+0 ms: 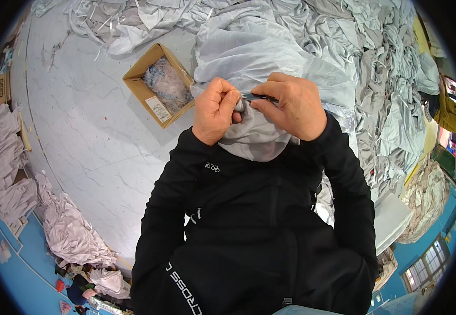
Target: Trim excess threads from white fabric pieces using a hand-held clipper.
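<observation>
Left hand (pixel 216 107) pinching smooth grey fabric (pixel 251 134); right hand (pixel 291 105) gripping slim dark tool (pixel 262 97).

I see a white marbled table (pixel 91 131) — on it an open cardboard box (pixel 157 84) and heaped pale grey garments (pixel 343 47).

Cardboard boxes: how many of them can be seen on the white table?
1. The open cardboard box lies on the white table, beyond and to the left of the left hand, with clear plastic bags inside. The heaped grey garments may hide others.
</observation>
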### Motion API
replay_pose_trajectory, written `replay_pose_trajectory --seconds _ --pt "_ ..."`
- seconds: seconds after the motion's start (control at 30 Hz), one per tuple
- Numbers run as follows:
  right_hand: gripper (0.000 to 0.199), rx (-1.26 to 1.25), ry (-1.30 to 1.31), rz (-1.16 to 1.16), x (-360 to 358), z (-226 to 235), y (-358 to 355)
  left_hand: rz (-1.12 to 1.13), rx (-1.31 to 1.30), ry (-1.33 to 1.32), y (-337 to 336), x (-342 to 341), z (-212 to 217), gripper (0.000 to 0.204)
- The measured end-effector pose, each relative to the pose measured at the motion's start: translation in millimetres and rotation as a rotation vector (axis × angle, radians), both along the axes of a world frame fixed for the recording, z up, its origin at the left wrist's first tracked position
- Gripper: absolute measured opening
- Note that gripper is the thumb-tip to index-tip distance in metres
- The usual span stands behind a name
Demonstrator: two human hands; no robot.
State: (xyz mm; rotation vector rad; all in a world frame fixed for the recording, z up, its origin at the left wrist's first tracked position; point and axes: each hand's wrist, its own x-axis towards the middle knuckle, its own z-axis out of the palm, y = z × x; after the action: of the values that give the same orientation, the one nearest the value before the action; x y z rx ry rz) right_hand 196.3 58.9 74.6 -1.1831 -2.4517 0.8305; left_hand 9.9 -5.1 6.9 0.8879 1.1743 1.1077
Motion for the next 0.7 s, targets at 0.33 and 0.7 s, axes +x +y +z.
replay_pose_trajectory --seconds 0.33,0.7 --pt "0.015 0.008 -0.020 0.053 -4.7 -1.6 8.8 0.020 0.082 0.116 -0.8 1.2 0.4 0.011" --pt "0.013 0.013 -0.039 0.074 -6.3 -2.1 10.9 0.033 0.121 0.108 -0.9 2.1 -3.1 0.011"
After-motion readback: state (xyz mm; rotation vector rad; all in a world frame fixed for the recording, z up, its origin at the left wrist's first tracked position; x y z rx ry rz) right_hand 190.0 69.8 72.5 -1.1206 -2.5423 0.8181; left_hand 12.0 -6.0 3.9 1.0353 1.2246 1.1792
